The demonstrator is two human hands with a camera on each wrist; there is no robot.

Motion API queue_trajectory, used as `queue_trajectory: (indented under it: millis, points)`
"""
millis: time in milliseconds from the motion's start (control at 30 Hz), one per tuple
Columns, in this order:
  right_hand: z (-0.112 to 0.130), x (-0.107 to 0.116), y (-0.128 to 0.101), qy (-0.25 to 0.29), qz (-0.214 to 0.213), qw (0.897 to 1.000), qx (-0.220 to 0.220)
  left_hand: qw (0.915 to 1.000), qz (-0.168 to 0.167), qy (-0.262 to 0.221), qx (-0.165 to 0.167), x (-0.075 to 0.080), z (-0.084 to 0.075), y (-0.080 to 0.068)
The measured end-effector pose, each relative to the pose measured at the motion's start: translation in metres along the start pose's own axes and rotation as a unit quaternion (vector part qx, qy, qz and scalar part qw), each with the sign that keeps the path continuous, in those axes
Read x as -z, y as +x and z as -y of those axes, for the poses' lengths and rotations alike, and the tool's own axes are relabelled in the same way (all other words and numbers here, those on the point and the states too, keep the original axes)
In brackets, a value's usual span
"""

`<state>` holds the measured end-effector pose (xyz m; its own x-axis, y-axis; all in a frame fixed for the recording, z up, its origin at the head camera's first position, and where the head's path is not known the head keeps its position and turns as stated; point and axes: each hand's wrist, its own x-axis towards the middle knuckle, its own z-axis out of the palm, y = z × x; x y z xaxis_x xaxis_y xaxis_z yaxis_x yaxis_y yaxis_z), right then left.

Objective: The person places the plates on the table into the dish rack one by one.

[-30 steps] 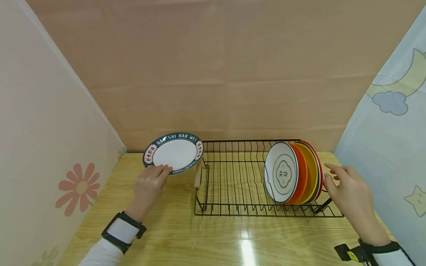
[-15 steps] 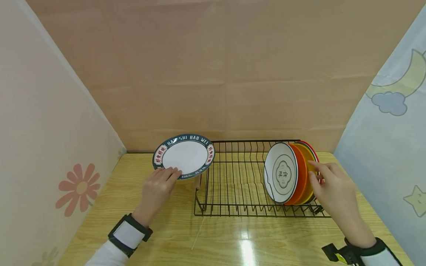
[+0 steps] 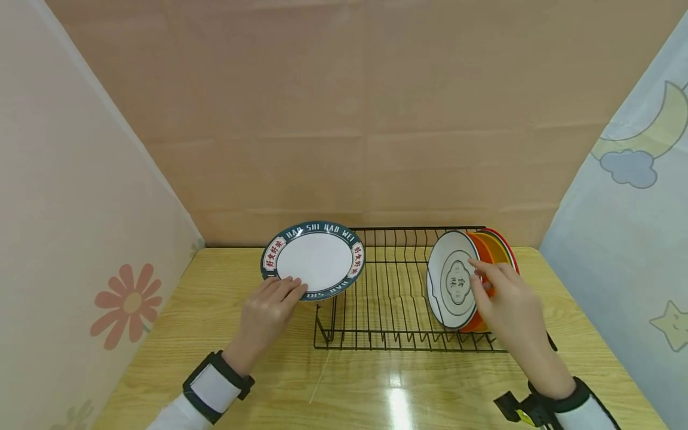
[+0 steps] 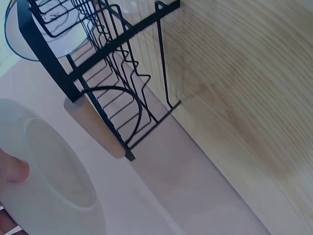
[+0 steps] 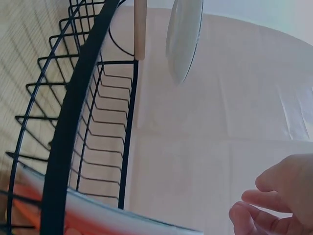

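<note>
My left hand (image 3: 273,310) grips the near rim of an oval white plate (image 3: 314,260) with a dark teal lettered border, fingers on top. In the left wrist view the thumb (image 4: 13,169) presses the plate's pale underside. The plate is tilted and held up over the left end of a black wire dish rack (image 3: 376,347). My right hand (image 3: 507,304) holds nothing, its fingers loosely bent, in front of the plates standing at the rack's right end. Foremost there is a white plate (image 3: 443,280) with a dark rim; orange (image 3: 486,251) and yellow plates (image 3: 500,251) stand behind it.
The rack has a wooden handle (image 4: 95,127) at its left end and several bare slots in its middle. It stands on a wood-grain table (image 3: 258,382). A brown backdrop (image 3: 344,131) rises behind, with patterned panels on both sides.
My left hand has carried the oval plate rightward, from beside the rack to over its left end. My right hand has moved left, from beyond the standing plates to in front of them.
</note>
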<state>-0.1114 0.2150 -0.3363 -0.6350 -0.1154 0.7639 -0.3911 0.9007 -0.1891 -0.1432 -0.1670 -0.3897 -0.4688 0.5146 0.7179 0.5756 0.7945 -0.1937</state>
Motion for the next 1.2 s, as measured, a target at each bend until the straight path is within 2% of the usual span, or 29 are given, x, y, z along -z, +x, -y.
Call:
queue_trajectory:
  millis: [133, 333, 433, 667, 1000, 1067, 1200]
  points:
    - [0.007, -0.005, 0.003, 0.008, 0.009, 1.000, -0.010, 0.9999, -0.003, -0.007, -0.009, 0.001, -0.006, 0.000]
    - [0.019, -0.016, 0.003, 0.038, 0.063, 0.996, -0.051, 0.9989, -0.032, -0.018, -0.028, -0.001, -0.015, 0.002]
    - [0.023, -0.023, 0.002, 0.048, 0.076, 0.995, -0.052, 0.9980, -0.046, -0.020, -0.038, -0.002, -0.020, 0.004]
    - [0.026, -0.034, 0.001, 0.060, 0.104, 0.990, -0.068, 0.9971, -0.053, -0.030, -0.046, -0.003, -0.032, 0.005]
    - [0.029, -0.048, -0.002, 0.102, 0.189, 0.968, -0.126, 0.9953, -0.064, -0.040, -0.061, -0.006, -0.047, 0.007]
    - [0.030, -0.050, -0.002, 0.117, 0.209, 0.961, -0.141, 0.9949, -0.065, -0.041, -0.065, -0.007, -0.050, 0.007]
    - [0.031, -0.052, -0.002, 0.155, 0.250, 0.937, -0.188, 0.9944, -0.068, -0.037, -0.071, -0.010, -0.055, 0.008]
